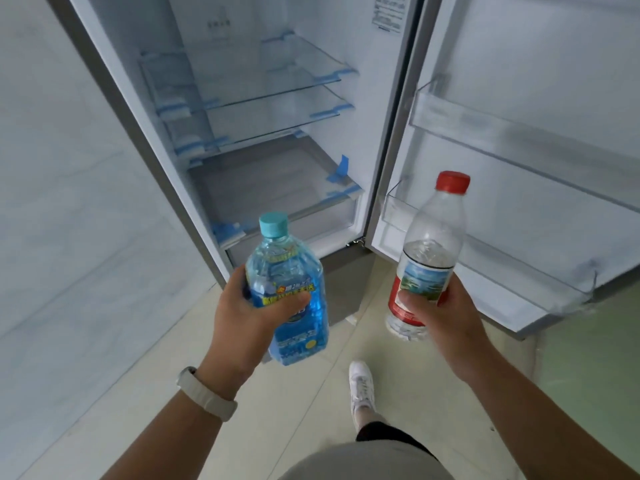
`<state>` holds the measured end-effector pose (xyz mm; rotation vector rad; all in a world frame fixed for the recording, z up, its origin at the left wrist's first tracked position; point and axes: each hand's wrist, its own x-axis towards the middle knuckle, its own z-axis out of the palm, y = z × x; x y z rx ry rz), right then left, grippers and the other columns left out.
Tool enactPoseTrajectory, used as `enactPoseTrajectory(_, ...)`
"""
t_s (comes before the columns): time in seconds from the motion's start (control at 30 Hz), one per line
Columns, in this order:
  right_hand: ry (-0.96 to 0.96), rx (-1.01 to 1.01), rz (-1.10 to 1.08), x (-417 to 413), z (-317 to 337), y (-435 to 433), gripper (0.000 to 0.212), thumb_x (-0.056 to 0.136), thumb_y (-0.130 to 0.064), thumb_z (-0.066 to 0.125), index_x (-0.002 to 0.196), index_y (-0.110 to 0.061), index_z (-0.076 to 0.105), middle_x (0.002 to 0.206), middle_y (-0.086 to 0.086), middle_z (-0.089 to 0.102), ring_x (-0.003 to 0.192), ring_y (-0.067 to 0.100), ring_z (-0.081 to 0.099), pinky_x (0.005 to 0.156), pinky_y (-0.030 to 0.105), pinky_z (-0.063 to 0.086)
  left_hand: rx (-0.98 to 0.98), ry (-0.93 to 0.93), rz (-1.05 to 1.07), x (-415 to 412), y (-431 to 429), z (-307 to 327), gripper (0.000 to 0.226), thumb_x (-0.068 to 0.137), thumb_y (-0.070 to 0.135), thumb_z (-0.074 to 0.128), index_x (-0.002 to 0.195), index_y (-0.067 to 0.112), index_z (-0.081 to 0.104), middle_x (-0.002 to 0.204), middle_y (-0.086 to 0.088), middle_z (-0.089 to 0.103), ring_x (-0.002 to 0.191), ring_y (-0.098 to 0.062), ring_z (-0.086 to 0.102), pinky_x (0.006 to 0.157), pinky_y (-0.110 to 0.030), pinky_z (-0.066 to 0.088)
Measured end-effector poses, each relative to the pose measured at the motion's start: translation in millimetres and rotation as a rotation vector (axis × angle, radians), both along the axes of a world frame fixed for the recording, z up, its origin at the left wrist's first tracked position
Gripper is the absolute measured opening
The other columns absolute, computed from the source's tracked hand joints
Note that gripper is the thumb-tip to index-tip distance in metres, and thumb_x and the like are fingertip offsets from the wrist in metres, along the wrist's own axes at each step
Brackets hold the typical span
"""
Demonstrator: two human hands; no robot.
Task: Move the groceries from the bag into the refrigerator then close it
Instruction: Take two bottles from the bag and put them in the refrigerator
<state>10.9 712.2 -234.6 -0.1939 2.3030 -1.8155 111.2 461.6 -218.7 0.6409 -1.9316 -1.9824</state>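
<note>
Blue bottle (287, 292): teal cap, blue liquid, leaning slightly left; your left grip (249, 317) is wrapped round its body, in front of the open refrigerator (374, 116)
Clear bottle (429, 251): red cap, red label, nearly upright; your right grip (440, 313) holds it round the label, near the lower door bin (485, 258)
Refrigerator: glass shelves (263, 88) with blue tape at their corners; below them probably a drawer (277, 188), its front blurred
Door (554, 81): swung open on your right
Floor (311, 393): pale tiles, one white shoe (362, 386)
Left wrist: white band (207, 396)
</note>
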Motion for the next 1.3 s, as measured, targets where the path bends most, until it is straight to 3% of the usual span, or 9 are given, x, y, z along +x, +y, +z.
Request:
enactPoseTrajectory(0.13,0.017,-0.039,0.077,-53.4,6.2,-37.8,0.05,0.055,-0.039,0.076,0.101,-0.029,0.06,0.09,-0.02,0.071,0.083,0.0,0.068,0.064,0.012,0.051,-0.028,0.002,0.064,-31.9,-24.0,7.9,0.073,0.047,0.033,0.089,0.114,0.018,0.064,0.103,-0.006,0.074,0.093,-0.025,0.073,0.077,-0.043,0.061)
enactPoseTrajectory(0.33,0.046,-0.063,0.166,-143.9,21.6,-81.6,0.048,0.061,-0.031,0.074,0.107,-0.032,0.058,0.093,-0.026,0.068,0.088,-0.003,0.066,0.068,0.008,0.048,-0.042,0.012,0.19,-100.4,-49.7,30.2,0.076,0.041,0.035,0.088,0.112,0.018,0.065,0.099,-0.004,0.075,0.088,-0.023,0.074,0.071,-0.035,0.059)
enactPoseTrajectory(0.47,0.094,-0.053,0.254,-197.7,38.9,-98.4,0.044,0.063,-0.031,0.077,0.103,-0.031,0.057,0.093,-0.02,0.069,0.085,0.001,0.068,0.071,0.015,0.051,-0.07,0.064,0.211,-150.0,-57.5,54.9,0.076,0.043,0.034,0.088,0.113,0.019,0.063,0.101,-0.003,0.075,0.09,-0.023,0.074,0.071,-0.032,0.059)
enactPoseTrajectory(0.6,0.154,-0.12,0.357,-239.6,64.5,-117.2,0.046,0.072,-0.016,0.083,0.106,-0.032,0.055,0.095,-0.018,0.069,0.086,0.003,0.068,0.07,0.014,0.053,-0.13,0.151,0.219,-194.3,-64.5,89.0,0.07,0.043,0.031,0.088,0.108,0.024,0.065,0.1,-0.003,0.076,0.088,-0.02,0.074,0.07,-0.027,0.058)
enactPoseTrajectory(0.8,0.169,-0.255,0.442,-287.4,98.9,-160.4,0.046,0.067,-0.025,0.076,0.107,-0.031,0.056,0.095,-0.013,0.071,0.087,0.007,0.069,0.07,0.017,0.055,-0.192,0.254,0.213,-243.5,-79.7,123.9,0.076,0.047,0.025,0.087,0.115,0.005,0.062,0.098,-0.008,0.076,0.086,-0.025,0.074,0.069,-0.03,0.058)
enactPoseTrajectory(1.03,0.226,-0.329,0.39,-310.8,122.4,-216.7,0.053,0.064,-0.03,0.081,0.111,-0.029,0.058,0.096,-0.009,0.072,0.088,0.009,0.07,0.074,0.025,0.057,-0.162,0.339,0.243,-268.1,-115.8,148.0,0.069,0.046,0.023,0.086,0.111,0.012,0.064,0.094,-0.005,0.076,0.082,-0.021,0.074,0.067,-0.029,0.058)
enactPoseTrajectory(1.17,0.255,-0.325,0.358,-318.2,137.2,-245.2,0.049,0.074,-0.014,0.083,0.112,-0.03,0.057,0.097,-0.011,0.072,0.088,0.008,0.07,0.076,0.028,0.057,-0.138,0.381,0.316,-279.2,-144.0,165.6,0.069,0.046,0.025,0.087,0.111,0.015,0.065,0.099,-0.007,0.076,0.088,-0.027,0.074,0.071,-0.041,0.059)
enactPoseTrajectory(1.3,0.329,-0.27,0.316,-326.8,148.9,-276.6,0.048,0.074,-0.02,0.083,0.113,-0.03,0.057,0.096,-0.011,0.071,0.086,0.002,0.068,0.074,0.025,0.054,-0.197,0.419,0.414,-293.8,-165.3,179.4,0.06,0.062,0.007,0.09,0.114,0.017,0.063,0.099,-0.001,0.075,0.088,-0.02,0.074,0.069,-0.034,0.061)
